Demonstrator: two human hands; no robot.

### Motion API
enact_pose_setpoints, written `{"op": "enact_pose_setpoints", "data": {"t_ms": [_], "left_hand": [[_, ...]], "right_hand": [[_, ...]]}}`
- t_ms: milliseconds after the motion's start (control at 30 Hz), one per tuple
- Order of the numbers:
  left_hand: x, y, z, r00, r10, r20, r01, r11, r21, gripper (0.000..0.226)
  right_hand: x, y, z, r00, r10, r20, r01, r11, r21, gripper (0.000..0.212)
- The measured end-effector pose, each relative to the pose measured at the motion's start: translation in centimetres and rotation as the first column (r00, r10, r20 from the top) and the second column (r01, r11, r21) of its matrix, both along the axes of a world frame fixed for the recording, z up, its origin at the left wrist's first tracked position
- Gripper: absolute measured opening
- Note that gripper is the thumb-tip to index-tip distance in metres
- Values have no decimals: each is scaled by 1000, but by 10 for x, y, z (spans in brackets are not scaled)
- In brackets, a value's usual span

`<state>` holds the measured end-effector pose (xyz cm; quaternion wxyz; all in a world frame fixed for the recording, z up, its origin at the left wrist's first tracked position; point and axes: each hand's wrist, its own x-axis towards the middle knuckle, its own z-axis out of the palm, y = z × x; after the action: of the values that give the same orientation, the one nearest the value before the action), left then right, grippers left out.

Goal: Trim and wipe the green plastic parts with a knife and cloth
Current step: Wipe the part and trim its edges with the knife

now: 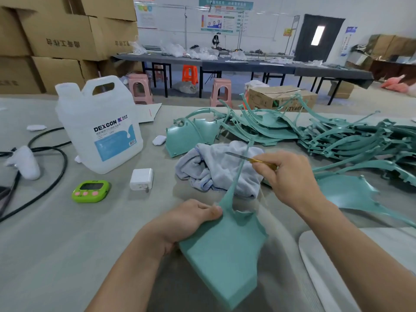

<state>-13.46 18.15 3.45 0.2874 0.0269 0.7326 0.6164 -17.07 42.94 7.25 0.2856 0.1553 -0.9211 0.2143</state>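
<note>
Your left hand (191, 219) grips the part (225, 251) at its left edge, thumb curled on top, holding it over the table's (56, 233) near edge. Your right hand (286, 176) pinches the knife (243, 156), its blade against the part's thin arm, above the cloth (216, 170) mid-table. The pile (337, 136) of parts lies toward the right edge, with the jug (99, 129) toward the left.

Bright, flat indoor light with faint shadows, just a weak smudge at the base of the white jug (99, 124). The door window (317, 35) far right behind the jug is blown out white, and the posters (216, 21) behind it are too mushy to read. Strong wide-angle bend: boxes (63, 37) above-left of the jug lean, and the green part (225, 255) below-right goes soft near the bottom edge.
</note>
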Motion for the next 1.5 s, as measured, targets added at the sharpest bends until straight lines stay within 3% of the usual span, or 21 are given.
{"op": "enact_pose_setpoints", "data": {"t_ms": [133,267,433,633,800,900,1000,1133,1233,1333,1433,1500], "left_hand": [[0,1,4,1000,12,26,-13,1000,27,29],[0,2,6,999,11,45,-13,999,39,31],[-2,5,4,1000,-3,-6,2,998,-62,28],[1,0,3,997,-70,20,70,997,-35,28],[0,-1,3,998,-68,17,69,997,-45,29],[0,-2,3,997,-74,7,74,995,-61,29],[-1,0,2,997,-79,-3,78,994,-79,31],[-1,2,2,994,-103,-17,101,990,-103,32],[-1,2,0,995,-95,-9,94,992,-84,33],[-2,2,-2,998,-61,5,61,997,-41,33],[-4,5,-3,999,24,-32,-24,1000,-9,29],[-7,8,-5,986,147,-79,-147,989,6,25]], "right_hand": [[7,9,-24,1000,0,-28,4,991,135,20],[30,12,-37,984,137,-112,-109,968,226,14],[42,18,-36,937,349,15,-342,908,242,15],[16,25,-13,997,70,37,-74,991,110,15],[3,30,-7,982,-189,21,189,982,-24,21],[16,25,-14,995,-99,25,100,995,-8,28],[35,20,-24,997,65,29,-68,986,152,25],[42,21,-32,986,150,78,-161,974,161,28],[26,24,-26,998,-42,48,44,998,-42,30],[17,29,-15,955,-295,39,296,933,-203,40],[23,18,-23,953,-290,88,300,860,-412,39],[31,2,-28,961,-143,235,264,722,-639,31]]}}
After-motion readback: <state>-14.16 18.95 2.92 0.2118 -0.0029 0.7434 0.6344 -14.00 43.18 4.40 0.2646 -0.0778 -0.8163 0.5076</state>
